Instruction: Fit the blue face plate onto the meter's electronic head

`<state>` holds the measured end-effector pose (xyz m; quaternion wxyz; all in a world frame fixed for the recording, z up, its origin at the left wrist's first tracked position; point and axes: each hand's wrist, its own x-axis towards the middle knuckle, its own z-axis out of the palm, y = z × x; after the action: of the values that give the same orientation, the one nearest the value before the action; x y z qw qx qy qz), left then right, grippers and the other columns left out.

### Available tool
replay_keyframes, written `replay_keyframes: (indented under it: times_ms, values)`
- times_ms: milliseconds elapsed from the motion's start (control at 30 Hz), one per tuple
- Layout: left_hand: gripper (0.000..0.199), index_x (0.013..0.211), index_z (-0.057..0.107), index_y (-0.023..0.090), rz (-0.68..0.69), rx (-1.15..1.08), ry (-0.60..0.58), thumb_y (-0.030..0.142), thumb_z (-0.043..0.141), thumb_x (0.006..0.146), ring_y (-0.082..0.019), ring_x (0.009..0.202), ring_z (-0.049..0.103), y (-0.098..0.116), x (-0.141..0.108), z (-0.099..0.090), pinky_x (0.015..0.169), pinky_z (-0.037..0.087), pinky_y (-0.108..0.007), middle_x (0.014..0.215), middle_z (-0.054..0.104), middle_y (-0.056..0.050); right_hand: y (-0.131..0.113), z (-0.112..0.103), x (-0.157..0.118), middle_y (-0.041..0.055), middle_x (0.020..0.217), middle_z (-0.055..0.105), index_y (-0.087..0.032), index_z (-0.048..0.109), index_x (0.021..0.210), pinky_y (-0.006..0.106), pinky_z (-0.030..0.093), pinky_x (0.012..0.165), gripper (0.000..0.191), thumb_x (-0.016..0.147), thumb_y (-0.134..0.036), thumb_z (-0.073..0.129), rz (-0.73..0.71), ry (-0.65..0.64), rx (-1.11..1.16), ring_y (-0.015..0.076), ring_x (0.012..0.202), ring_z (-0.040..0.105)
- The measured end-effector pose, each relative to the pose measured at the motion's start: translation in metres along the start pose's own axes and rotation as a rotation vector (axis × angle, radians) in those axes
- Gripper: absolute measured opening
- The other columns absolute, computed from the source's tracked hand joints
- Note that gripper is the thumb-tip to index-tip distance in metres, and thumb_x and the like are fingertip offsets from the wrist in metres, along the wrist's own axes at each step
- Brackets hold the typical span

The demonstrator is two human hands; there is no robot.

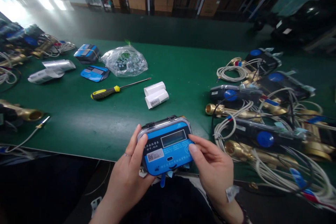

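The blue meter unit [166,145] sits at the near edge of the green surface [105,119], partly overhanging it, held between both hands; it looks like a rigid plastic case with a clear rim and a small display window, probably light, smooth enough to slip, and its screen and label face are best kept clear of hard pressure; the short sides look like the sound places to take it. The left hand [128,173] is clamped on the unit's left side, thumb over the top corner; the right hand [214,168] grips the right edge, thumb laid on the blue face. Just beyond lie two white rolls [155,94] and a yellow-handled screwdriver [115,89], with open green room between them and the unit; to the right a crowded tangle of brass fittings and white cables [267,129] lies near, leaving little room that way; a clear plastic bag [124,61] lies farther back.
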<state>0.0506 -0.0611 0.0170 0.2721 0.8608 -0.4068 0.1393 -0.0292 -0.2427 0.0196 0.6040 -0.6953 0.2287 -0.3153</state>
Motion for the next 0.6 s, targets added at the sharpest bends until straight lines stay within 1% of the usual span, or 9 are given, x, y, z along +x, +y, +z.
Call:
replay_keyframes:
  times_ms: [133,233,333,367,433,500,567,600]
  values:
    - [0.072,0.148,0.017,0.013,0.001,0.008,-0.002,0.027,0.052,0.087,-0.029,0.104,0.065,0.000,0.000,0.001,0.070,0.060,-0.034,0.139,0.043,-0.028,-0.005,0.002,0.003,-0.0012,0.061,0.069,-0.025,0.076,0.087,0.013,0.049,0.042,0.017,0.073,-0.019,0.069,0.013,-0.003,0.001,0.0094,0.044,0.058]
    - [0.072,0.149,0.017,0.014,0.005,-0.002,0.008,0.027,0.052,0.087,-0.029,0.104,0.065,-0.002,-0.002,0.003,0.071,0.060,-0.035,0.141,0.041,-0.027,-0.005,0.002,0.003,-0.0015,0.060,0.069,-0.024,0.076,0.086,0.014,0.049,0.042,0.015,0.074,-0.020,0.068,0.004,-0.010,-0.015,0.0096,0.044,0.058]
    - [0.075,0.150,0.015,0.017,-0.021,-0.029,-0.009,0.027,0.054,0.086,-0.029,0.109,0.063,-0.002,-0.003,0.001,0.074,0.060,-0.036,0.144,0.037,-0.025,-0.005,0.002,0.002,-0.0016,0.059,0.067,-0.021,0.074,0.088,0.015,0.046,0.040,0.014,0.078,-0.022,0.065,-0.042,-0.031,-0.102,0.0094,0.043,0.056]
    - [0.076,0.150,0.015,0.019,-0.042,-0.045,-0.031,0.028,0.055,0.086,-0.029,0.112,0.061,-0.001,-0.002,-0.002,0.075,0.060,-0.036,0.146,0.036,-0.024,-0.005,0.001,0.003,-0.0018,0.057,0.065,-0.019,0.074,0.090,0.016,0.045,0.039,0.015,0.080,-0.022,0.063,-0.082,-0.048,-0.170,0.0089,0.042,0.054]
    - [0.078,0.150,0.014,0.021,-0.086,-0.099,-0.100,0.030,0.056,0.085,-0.030,0.117,0.057,0.002,-0.001,-0.009,0.079,0.060,-0.037,0.149,0.031,-0.021,-0.009,0.000,0.005,-0.0017,0.056,0.060,-0.016,0.072,0.098,0.018,0.042,0.040,0.021,0.085,-0.022,0.057,-0.215,-0.096,-0.354,0.0082,0.041,0.047]
    - [0.078,0.150,0.014,0.023,-0.125,-0.160,-0.157,0.032,0.055,0.084,-0.030,0.123,0.053,0.008,0.001,-0.015,0.084,0.058,-0.038,0.152,0.028,-0.018,-0.013,-0.003,0.010,-0.0003,0.059,0.058,-0.014,0.068,0.110,0.022,0.044,0.046,0.029,0.089,-0.021,0.049,-0.372,-0.169,-0.533,0.0097,0.045,0.047]
    - [0.077,0.150,0.014,0.024,-0.171,-0.180,-0.149,0.034,0.055,0.085,-0.030,0.126,0.050,0.015,0.003,-0.014,0.087,0.057,-0.039,0.153,0.026,-0.017,-0.015,-0.008,0.017,0.0006,0.064,0.058,-0.016,0.061,0.124,0.025,0.045,0.052,0.037,0.093,-0.024,0.044,-0.461,-0.252,-0.649,0.0123,0.052,0.049]
    - [0.077,0.150,0.013,0.024,-0.197,-0.168,-0.112,0.035,0.054,0.086,-0.030,0.127,0.048,0.019,0.003,-0.011,0.087,0.057,-0.040,0.152,0.027,-0.017,-0.015,-0.010,0.020,-0.0003,0.062,0.055,-0.018,0.057,0.129,0.026,0.044,0.053,0.039,0.093,-0.027,0.044,-0.468,-0.274,-0.683,0.0134,0.053,0.049]
